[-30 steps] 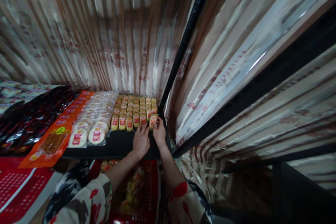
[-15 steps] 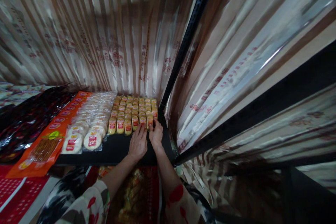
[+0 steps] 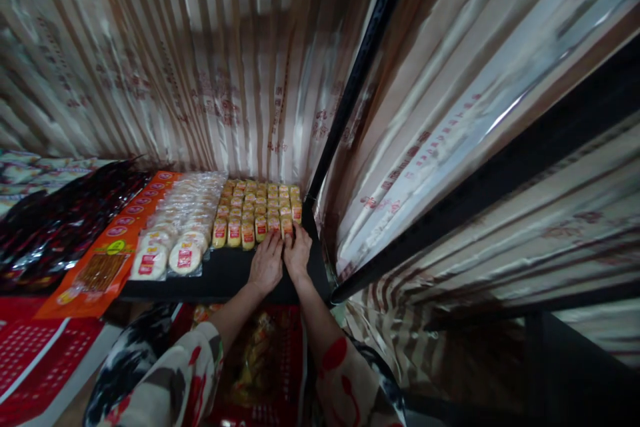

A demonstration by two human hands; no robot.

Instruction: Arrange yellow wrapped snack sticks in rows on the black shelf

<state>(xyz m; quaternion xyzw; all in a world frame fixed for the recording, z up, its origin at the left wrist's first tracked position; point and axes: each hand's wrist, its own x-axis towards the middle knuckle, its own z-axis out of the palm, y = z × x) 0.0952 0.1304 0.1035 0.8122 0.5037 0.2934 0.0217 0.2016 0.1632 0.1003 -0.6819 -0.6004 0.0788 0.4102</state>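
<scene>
Small yellow wrapped cakes (image 3: 248, 235) with red labels stand in close rows at the right end of a black shelf (image 3: 210, 277). My left hand (image 3: 267, 261) lies at the front row, its stretched fingers touching the wrappers near the right end. Beside it, my right hand (image 3: 299, 250) has its bent fingers around the front corner cake (image 3: 287, 227). Its fingertips partly hide that cake, and the thumb's grip is hard to see. The two hands are close together, backs up.
Left of the cakes lie clear-wrapped round white crackers (image 3: 186, 255), an orange snack packet (image 3: 107, 263) and dark shiny packets (image 3: 60, 227). A black post (image 3: 350, 103) rises at the shelf's corner, with draped sheeting (image 3: 240, 67) behind. Red crates (image 3: 45, 353) stand below.
The view has shifted slightly, so the goods on the left sit a little farther right and higher. Both hands stay at the front right corner of the cakes, with only slight finger movement.
</scene>
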